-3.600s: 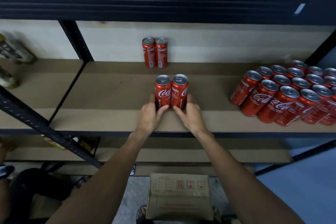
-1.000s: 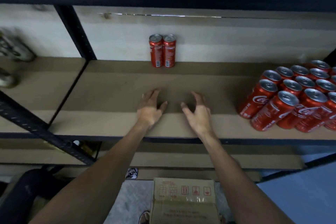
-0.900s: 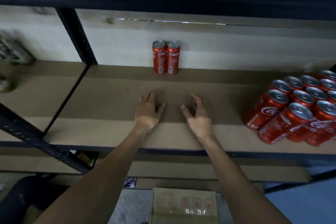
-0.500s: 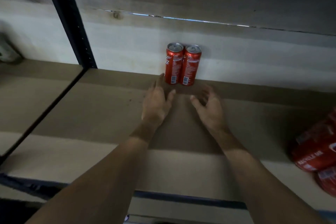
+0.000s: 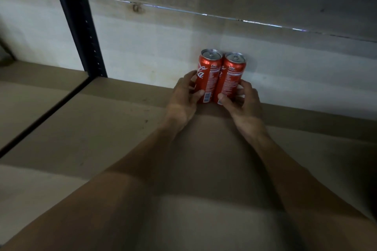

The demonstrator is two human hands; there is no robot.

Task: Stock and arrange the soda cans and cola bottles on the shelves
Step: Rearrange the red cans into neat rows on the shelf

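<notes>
Now, left hand (image 5: 181, 100): fingers (image 5: 187, 79) grip left can (image 5: 209, 75).
Right hand (image 5: 244, 104): fingers (image 5: 245, 85) grip right can (image 5: 231, 79).
Cans: hold them upright by back wall (image 5: 163, 51).

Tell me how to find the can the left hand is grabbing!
Right of the black post, by the pale back wall, stand two red cans. Pick the can nearer the post, gripped by the left hand. Big white logo letters show on it; its neighbour shows small print.
</notes>
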